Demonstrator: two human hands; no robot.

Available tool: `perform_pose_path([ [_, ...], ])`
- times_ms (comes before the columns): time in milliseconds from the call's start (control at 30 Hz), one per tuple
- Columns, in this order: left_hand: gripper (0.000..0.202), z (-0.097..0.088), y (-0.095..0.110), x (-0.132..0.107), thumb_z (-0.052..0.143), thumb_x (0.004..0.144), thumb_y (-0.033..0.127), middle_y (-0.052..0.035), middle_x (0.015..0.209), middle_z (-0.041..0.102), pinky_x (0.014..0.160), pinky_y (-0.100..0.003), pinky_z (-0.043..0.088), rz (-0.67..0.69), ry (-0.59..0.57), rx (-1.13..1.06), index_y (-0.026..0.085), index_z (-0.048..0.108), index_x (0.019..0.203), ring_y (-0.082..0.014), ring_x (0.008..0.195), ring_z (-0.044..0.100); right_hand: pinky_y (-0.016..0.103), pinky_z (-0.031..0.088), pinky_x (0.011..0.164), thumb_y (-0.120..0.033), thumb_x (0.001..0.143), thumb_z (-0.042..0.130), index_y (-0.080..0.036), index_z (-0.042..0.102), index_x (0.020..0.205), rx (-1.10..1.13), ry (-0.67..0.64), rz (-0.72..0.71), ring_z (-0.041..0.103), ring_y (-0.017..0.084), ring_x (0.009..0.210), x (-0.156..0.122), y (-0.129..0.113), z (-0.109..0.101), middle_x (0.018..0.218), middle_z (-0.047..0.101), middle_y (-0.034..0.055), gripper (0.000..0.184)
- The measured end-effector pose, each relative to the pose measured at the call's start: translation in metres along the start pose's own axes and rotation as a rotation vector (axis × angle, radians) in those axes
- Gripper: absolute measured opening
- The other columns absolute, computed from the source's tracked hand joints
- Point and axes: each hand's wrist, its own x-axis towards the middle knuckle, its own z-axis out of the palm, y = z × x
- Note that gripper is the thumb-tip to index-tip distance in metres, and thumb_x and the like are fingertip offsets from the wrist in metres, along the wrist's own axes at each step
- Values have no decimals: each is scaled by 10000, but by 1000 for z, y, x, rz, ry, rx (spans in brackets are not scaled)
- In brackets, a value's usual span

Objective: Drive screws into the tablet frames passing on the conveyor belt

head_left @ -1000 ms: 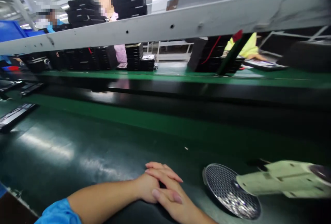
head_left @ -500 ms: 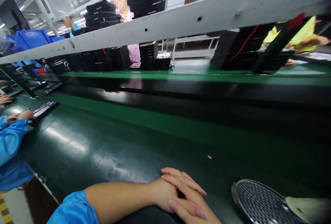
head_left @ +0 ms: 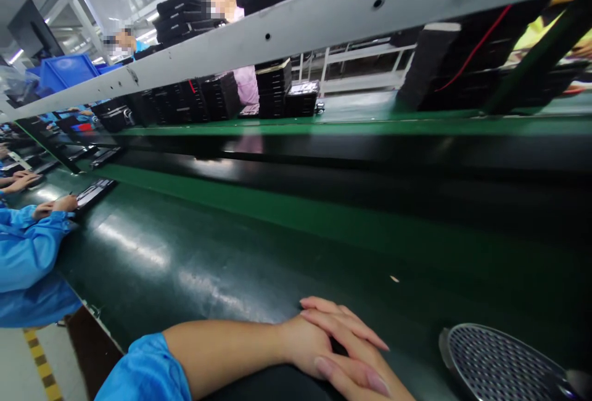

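My left hand (head_left: 303,342), its blue sleeve pushed up the forearm, lies at the bottom middle of the head view. Across it rests my right hand (head_left: 370,367), coming in from the lower right. The fingers of both are interlaced and closed round each other. No tool or part shows between them. Beneath is the dark green tabletop (head_left: 231,259). Right of the hands lies an oval perforated metal piece (head_left: 509,361) with a dark rim, cut off by the bottom edge; its kind is unclear.
A small pale scrap (head_left: 394,279) lies on the table. At left, a co-worker's hands (head_left: 63,203) touch a flat device (head_left: 95,194). Beyond runs a dark belt (head_left: 324,176), with stacked black units (head_left: 272,89) behind it. A grey rail (head_left: 319,9) crosses above.
The view has swung slightly left, so most things appear farther right. My hands stay clasped in the same pose.
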Motion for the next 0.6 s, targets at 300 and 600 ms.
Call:
perform_pose_path([
  [300,752,-5,11,0,687,808,547,-71,1438,536,1143,-353,388,-95,-47,-27,166,568,1445,-271,1436,453,621,490,1097,-560,898,612,-303,703,1282,-56,13,-3,561,361,1332,-2,4,0,1412,609,135,471],
  [600,765,-9,20,2,651,829,581,-114,1436,542,1184,-394,367,-92,-66,-5,108,568,1425,-278,1435,453,631,486,1105,-569,895,614,-309,714,1265,-76,38,-14,561,374,1340,0,6,0,1406,621,129,463],
])
